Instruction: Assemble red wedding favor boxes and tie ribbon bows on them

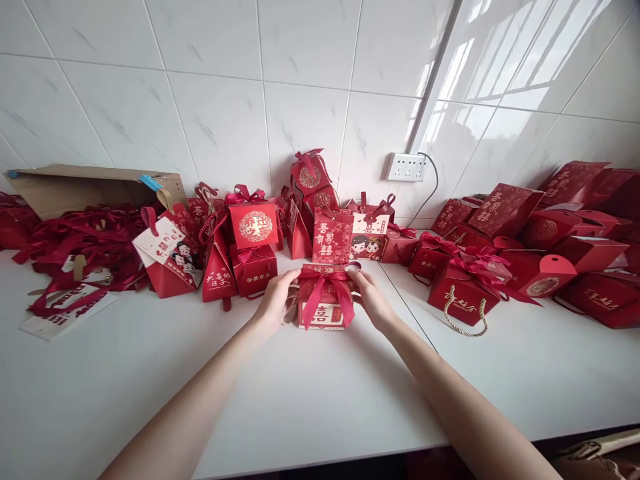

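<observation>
Between my two hands a small red and white gift box (pixel 323 317) rests on the white tabletop, tied with a dark pink ribbon bow (pixel 327 285) whose tails hang down its front. My left hand (pixel 274 300) grips the box's left side, fingertips at the upper corner. On the other side my right hand (pixel 369 297) holds the upper right corner, its fingers partly hidden behind the box. A bit of twisted cord shows by my left fingers. Directly behind stands a red gift bag (pixel 332 237) with pale lettering.
Red gift boxes (pixel 253 225) stand along the tiled wall. At left lie loose ribbons (pixel 100 243), a cardboard box (pixel 100 183) and white tags (pixel 67 310). A bow-tied box with a rope handle (pixel 463 293) and piled red boxes (pixel 543 280) fill the right. A power socket (pixel 405 167) is on the wall.
</observation>
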Action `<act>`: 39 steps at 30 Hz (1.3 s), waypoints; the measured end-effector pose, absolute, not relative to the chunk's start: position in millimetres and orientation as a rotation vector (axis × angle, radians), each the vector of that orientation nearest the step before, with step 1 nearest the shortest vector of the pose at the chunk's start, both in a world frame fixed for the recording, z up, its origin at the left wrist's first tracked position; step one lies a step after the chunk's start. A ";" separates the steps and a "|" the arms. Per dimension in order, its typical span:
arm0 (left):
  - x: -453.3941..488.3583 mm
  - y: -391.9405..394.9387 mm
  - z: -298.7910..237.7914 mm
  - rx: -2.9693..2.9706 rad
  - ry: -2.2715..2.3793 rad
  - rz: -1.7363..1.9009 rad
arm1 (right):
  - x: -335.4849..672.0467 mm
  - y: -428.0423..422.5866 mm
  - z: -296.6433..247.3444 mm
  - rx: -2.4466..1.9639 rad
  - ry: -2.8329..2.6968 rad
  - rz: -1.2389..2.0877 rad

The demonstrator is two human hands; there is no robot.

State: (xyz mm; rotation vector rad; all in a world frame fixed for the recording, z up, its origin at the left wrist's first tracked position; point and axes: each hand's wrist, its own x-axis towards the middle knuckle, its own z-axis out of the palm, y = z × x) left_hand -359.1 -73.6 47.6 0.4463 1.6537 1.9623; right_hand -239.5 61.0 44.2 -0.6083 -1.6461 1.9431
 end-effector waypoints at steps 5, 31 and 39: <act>-359.9 -73.8 45.3 0.521 1.711 1.951 | -236.8 58.3 47.8 -0.630 -1.698 1.806; -357.0 -84.4 46.2 1.195 1.762 1.715 | -227.6 86.6 32.0 0.031 -2.381 1.027; -364.2 -83.6 41.0 1.360 1.899 1.693 | -231.9 90.8 25.3 0.093 -2.430 0.782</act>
